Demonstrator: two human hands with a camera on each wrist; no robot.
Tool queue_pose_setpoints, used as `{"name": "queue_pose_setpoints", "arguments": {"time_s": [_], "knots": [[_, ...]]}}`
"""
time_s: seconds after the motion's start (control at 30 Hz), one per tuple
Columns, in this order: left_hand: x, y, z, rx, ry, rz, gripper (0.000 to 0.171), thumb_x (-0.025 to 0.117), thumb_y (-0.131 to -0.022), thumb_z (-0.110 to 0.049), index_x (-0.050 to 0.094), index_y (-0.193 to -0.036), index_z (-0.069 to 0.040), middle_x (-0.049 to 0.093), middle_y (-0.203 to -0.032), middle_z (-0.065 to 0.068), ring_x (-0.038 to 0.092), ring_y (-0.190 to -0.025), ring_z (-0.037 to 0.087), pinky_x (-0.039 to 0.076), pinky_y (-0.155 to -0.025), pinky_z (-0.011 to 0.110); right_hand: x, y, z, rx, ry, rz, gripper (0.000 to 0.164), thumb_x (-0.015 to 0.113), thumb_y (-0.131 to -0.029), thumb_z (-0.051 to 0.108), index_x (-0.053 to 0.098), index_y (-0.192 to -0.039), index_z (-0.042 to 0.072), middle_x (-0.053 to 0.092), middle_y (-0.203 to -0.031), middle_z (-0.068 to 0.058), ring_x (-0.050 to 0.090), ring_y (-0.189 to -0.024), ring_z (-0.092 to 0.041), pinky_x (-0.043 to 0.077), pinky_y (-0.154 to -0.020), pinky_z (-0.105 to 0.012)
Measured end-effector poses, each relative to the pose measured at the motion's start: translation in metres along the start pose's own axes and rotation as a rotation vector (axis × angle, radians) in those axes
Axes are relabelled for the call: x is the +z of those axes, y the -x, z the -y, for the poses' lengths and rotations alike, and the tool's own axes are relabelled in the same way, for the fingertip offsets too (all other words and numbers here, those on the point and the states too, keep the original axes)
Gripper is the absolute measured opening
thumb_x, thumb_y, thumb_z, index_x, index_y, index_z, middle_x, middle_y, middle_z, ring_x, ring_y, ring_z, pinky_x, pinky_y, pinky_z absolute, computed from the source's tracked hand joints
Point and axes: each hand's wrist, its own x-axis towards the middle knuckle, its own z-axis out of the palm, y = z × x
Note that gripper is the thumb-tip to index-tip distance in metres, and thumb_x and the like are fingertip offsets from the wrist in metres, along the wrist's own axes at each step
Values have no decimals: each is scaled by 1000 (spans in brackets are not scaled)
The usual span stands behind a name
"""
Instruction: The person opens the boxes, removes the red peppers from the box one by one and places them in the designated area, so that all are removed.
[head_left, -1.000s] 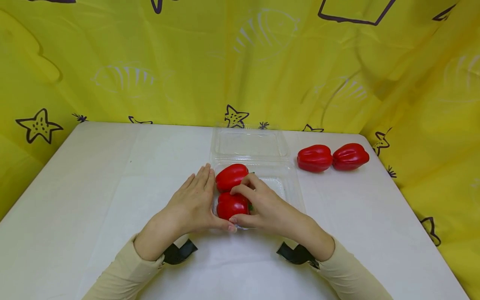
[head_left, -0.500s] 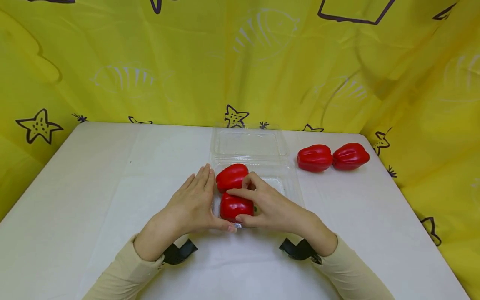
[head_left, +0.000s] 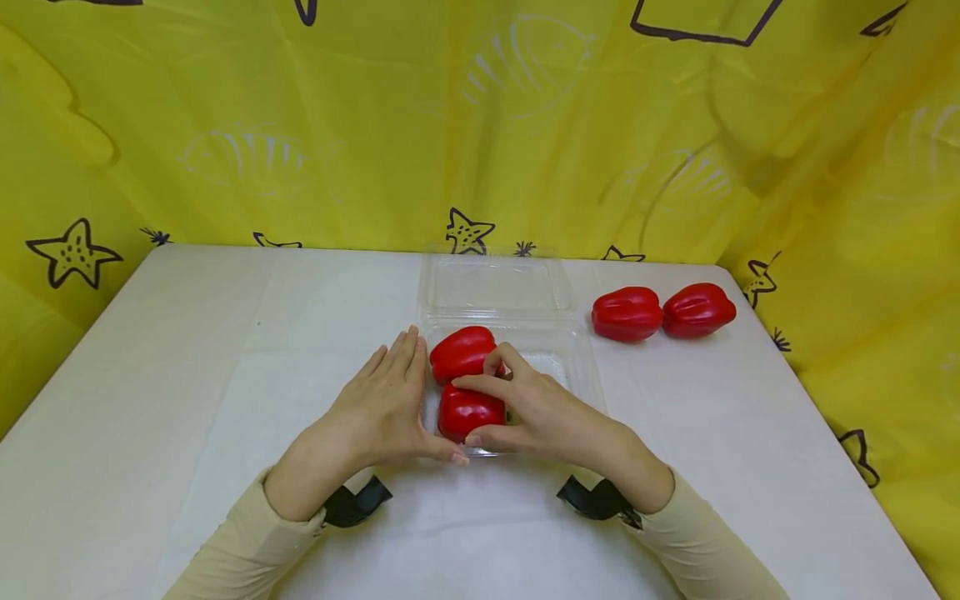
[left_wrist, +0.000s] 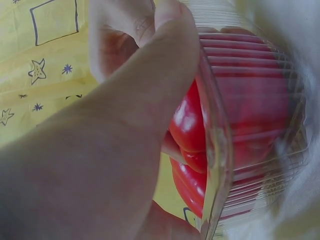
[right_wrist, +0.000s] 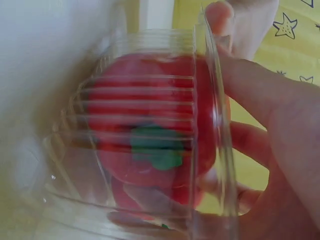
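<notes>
Two red bell peppers lie in the left half of a clear plastic clamshell box (head_left: 592,371). My right hand (head_left: 543,412) grips the near pepper (head_left: 471,412), thumb at its front side and index finger over its back. The far pepper (head_left: 459,353) lies just behind it, close to the bent fingers. My left hand (head_left: 382,408) rests along the box's left edge with straight fingers, its thumb across the front left corner. Through the ribbed wall in the right wrist view, the near pepper's green stem (right_wrist: 157,146) faces right.
The box's lid (head_left: 495,285) lies folded back behind it. Two more red peppers, one on the left (head_left: 627,314) and one on the right (head_left: 699,311), lie side by side at the table's back right. A yellow patterned curtain (head_left: 375,125) hangs round the white table (head_left: 172,375).
The near pepper has shifted slightly right in the box along with my right hand, whose index finger now lies straighter over it. My left hand has stayed at the box's edge.
</notes>
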Motion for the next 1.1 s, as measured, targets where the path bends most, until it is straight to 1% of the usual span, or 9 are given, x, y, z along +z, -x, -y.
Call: {"name": "queue_pose_setpoints", "arguments": {"time_s": [0.1,0.17,0.37,0.53,0.63,0.77,0.87,0.97,1.1], "knots": [[0,0,0,-1,0,-4,135,75,-62,-77,22,-154,7,17,-163,25,16,-153,40,19,-123,56,-1,0,0,7,2,8,58,76,-86,36,59,-139,19,44,-120,-2,54,-97,-13,54,-79,-21],[1,0,0,-2,3,-5,136,75,-62,-77,22,-154,7,17,-163,25,16,-153,40,20,-122,56,-1,0,-1,-8,19,4,57,77,-86,34,59,-138,18,44,-119,-3,54,-98,-13,54,-79,-21],[1,-1,-1,-4,12,-6,135,76,-63,-75,21,-154,8,16,-163,25,15,-153,39,21,-122,56,-3,-1,-6,-64,94,-1,58,76,-84,32,60,-137,14,47,-121,-4,55,-104,-15,56,-88,-28],[1,0,-1,-4,9,-4,136,77,-63,-75,20,-154,8,15,-164,25,15,-153,39,21,-122,56,-7,1,-10,-82,116,38,57,73,-84,30,59,-138,17,49,-128,-1,52,-114,-16,55,-95,-34],[1,0,-1,-5,6,-4,136,76,-62,-76,20,-154,8,15,-163,25,15,-153,40,21,-122,56,-10,3,-12,-79,102,62,56,72,-83,28,59,-137,19,49,-129,1,51,-116,-14,53,-96,-35],[1,-1,-1,-6,2,-5,136,76,-62,-76,21,-154,8,16,-163,26,15,-153,40,21,-122,56,-13,7,-14,-87,98,69,54,72,-83,26,59,-135,19,48,-126,3,53,-112,-13,53,-95,-33],[2,-1,-1,-8,-1,-1,137,76,-62,-77,21,-153,9,16,-163,26,15,-153,39,21,-122,56,-13,8,-16,-102,97,51,50,73,-87,32,60,-133,18,49,-121,2,55,-106,-13,53,-93,-30],[2,-1,-2,-11,-1,2,137,75,-62,-77,20,-154,8,15,-163,25,14,-153,39,20,-123,55,-13,8,-15,-105,88,38,49,74,-88,36,61,-131,16,50,-119,2,56,-103,-12,53,-92,-29],[2,-1,-2,-20,7,2,137,76,-62,-77,19,-154,7,14,-164,24,14,-154,39,20,-123,55,-14,7,-13,-77,68,56,47,74,-86,30,61,-129,15,49,-122,2,57,-105,-12,54,-93,-30]]}}
